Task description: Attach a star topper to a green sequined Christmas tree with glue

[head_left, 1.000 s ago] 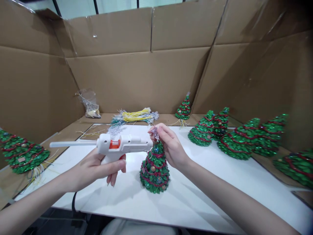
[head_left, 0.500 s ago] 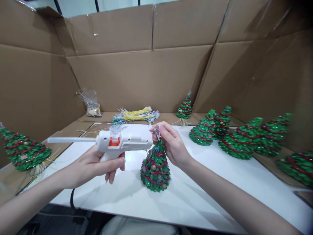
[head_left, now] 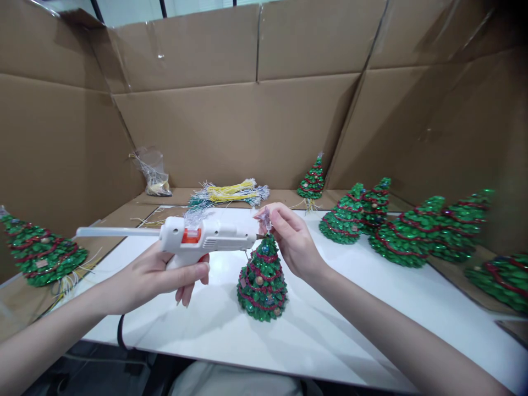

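Note:
My left hand point(head_left: 159, 275) grips a white glue gun point(head_left: 193, 240) with an orange window, a glue stick jutting out to the left. Its nozzle points right, close to the tip of a small green sequined tree point(head_left: 261, 280) with red trim that stands on the white board point(head_left: 338, 341). My right hand point(head_left: 291, 242) pinches a small clear star topper point(head_left: 266, 218) just above the tree's tip, beside the nozzle.
Several more green trees point(head_left: 412, 231) stand along the right side, one tree point(head_left: 312, 180) at the back, one tree point(head_left: 39, 253) at the left. A bundle of yellow and silver wires point(head_left: 226, 193) and a plastic bag point(head_left: 152, 173) lie at the back. Cardboard walls point(head_left: 231, 126) enclose the bench.
The glue gun and the hand with the star have risen slightly; the star now sits a little higher above the tree's tip. The tree has not moved.

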Motion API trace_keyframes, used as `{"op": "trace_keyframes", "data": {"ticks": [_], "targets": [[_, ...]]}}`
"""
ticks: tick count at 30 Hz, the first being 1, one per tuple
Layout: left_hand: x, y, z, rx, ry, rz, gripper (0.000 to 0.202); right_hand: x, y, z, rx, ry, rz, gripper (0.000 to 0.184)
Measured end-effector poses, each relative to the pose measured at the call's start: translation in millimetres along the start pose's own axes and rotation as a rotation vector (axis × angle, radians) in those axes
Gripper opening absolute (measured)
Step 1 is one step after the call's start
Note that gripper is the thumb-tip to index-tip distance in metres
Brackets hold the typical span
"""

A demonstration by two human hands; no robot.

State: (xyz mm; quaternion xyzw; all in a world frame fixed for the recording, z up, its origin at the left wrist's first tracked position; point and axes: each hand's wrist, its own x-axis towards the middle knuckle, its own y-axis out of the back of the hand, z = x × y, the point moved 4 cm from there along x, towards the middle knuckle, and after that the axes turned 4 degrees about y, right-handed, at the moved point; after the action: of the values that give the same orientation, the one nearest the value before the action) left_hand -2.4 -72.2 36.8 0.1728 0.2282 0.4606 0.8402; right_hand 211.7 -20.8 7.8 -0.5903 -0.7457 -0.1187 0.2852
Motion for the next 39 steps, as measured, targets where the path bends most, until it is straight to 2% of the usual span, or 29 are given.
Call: {"op": "trace_keyframes", "data": {"ticks": [24,39], "targets": [[0,0.9,4,0.008,-0.033,0.033,0.032,-2,2,-4,0.000,0.023,0.037,0.022],[1,1.5,6,0.037,-0.036,0.035,0.031,-5,5,-10,0.043,0.051,0.042,0.015]]}}
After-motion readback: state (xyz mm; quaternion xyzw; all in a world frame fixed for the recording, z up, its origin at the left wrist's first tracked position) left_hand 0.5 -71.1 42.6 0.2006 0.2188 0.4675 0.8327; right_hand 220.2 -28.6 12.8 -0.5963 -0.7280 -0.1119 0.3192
